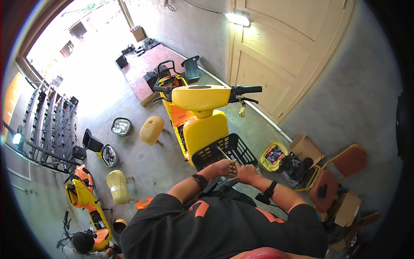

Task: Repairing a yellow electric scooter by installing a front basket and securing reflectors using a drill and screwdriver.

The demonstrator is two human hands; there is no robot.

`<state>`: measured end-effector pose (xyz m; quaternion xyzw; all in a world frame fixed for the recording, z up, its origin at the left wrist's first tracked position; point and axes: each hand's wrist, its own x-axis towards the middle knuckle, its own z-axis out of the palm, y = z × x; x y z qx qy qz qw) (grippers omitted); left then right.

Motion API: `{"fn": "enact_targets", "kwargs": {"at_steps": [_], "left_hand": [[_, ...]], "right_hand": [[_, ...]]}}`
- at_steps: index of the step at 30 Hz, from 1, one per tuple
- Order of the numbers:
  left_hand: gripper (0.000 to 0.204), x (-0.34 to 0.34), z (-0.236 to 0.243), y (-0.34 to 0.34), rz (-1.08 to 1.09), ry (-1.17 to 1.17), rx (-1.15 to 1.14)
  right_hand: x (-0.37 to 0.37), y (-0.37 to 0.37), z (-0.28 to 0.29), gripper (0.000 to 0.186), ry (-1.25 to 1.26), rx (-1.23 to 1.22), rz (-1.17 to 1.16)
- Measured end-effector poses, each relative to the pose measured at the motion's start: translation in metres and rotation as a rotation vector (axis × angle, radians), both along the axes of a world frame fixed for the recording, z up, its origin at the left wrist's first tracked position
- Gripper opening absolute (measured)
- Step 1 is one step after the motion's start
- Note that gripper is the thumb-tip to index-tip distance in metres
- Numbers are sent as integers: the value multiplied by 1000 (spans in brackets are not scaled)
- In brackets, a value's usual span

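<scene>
Close together over the near edge of a black slotted basket [201,158], my left hand [224,168] and my right hand [247,174] are both closed. Between their fingers is something small that I cannot make out. Thin pale metal rods [223,153] show just beyond the fingers, over the basket; whether a hand holds one is unclear. The basket is at the front of a yellow scooter [206,129]. Its yellow handlebar cover [201,97] has black grips on both sides, and a gold coil [242,110] hangs below the right grip.
At lower left a person in a dark cap [83,242] is beside another yellow scooter [88,203]. Yellow seats [152,130] and bins [121,126] stand on the floor to the left. At right are a yellow basin [274,149], cardboard boxes [347,209] and red-brown chairs [322,192].
</scene>
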<state>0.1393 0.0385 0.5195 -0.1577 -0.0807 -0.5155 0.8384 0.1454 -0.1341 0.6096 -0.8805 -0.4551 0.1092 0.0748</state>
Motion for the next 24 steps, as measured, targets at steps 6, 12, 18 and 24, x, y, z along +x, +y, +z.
{"fn": "enact_targets", "kwargs": {"at_steps": [6,12,18,24], "left_hand": [[47,-24,91,1,-70,-165,1221],[46,-51,124,4,-138,-668,1651],[38,-56,147,-2,-99,-522,1651],[35,-52,130,-7,-88,-454,1565]], "right_hand": [[4,1,-10,37,100,22,44],[5,4,8,37,163,118,-8],[1,9,15,55,203,33,9],[12,-12,5,56,279,156,90]]}}
